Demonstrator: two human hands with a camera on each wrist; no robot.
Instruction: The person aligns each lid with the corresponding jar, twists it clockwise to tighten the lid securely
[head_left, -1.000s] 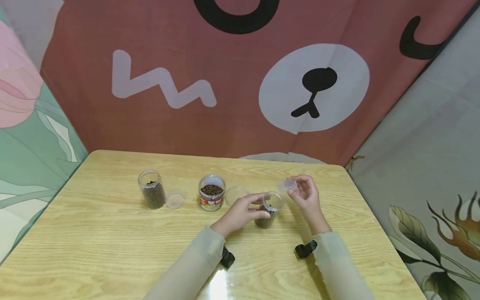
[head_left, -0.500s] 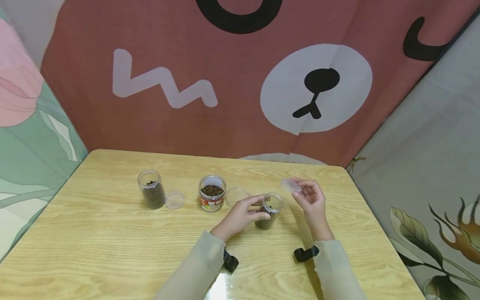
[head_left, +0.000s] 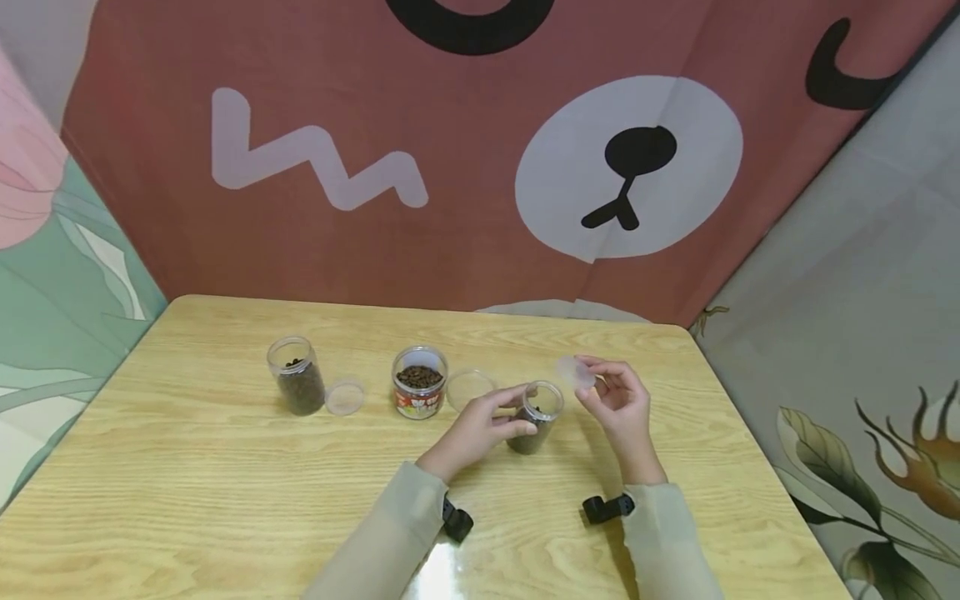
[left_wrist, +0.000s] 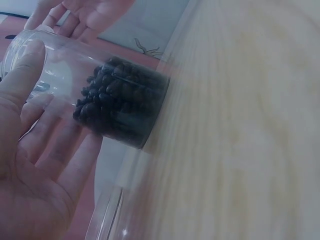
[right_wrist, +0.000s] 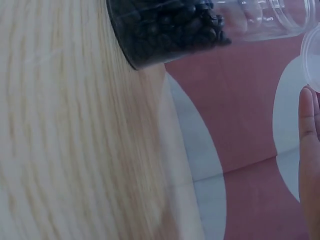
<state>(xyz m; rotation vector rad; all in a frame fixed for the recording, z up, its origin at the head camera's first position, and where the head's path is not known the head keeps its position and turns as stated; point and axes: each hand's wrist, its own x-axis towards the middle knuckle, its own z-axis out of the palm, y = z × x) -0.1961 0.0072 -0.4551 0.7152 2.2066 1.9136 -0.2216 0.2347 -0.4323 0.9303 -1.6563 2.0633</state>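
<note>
My left hand [head_left: 478, 429] grips a clear plastic jar [head_left: 531, 439] by its upper part, thumb on the near side. The jar stands upright and open on the table, its lower half filled with dark, glossy beans [left_wrist: 117, 95]. Just right of the jar's mouth, my right hand [head_left: 626, 406] pinches a clear round lid [head_left: 574, 372] by its edge between thumb and fingers. The lid is tilted and held above the table; in the right wrist view the lid [right_wrist: 312, 57] shows beside the jar's rim, with only part of the hand in sight.
Left of my hands stands an open, red-labelled jar [head_left: 419, 385] of brown pieces, with a clear lid [head_left: 470, 390] beside it. Farther left is another open jar [head_left: 300, 383] of dark beans, its lid [head_left: 345, 397] lying flat on the wooden table [head_left: 225, 492].
My right hand has drawn slightly right and toward me with the lid, whose tilt has changed. My left hand keeps its hold on the jar. The head view has shifted a little.
</note>
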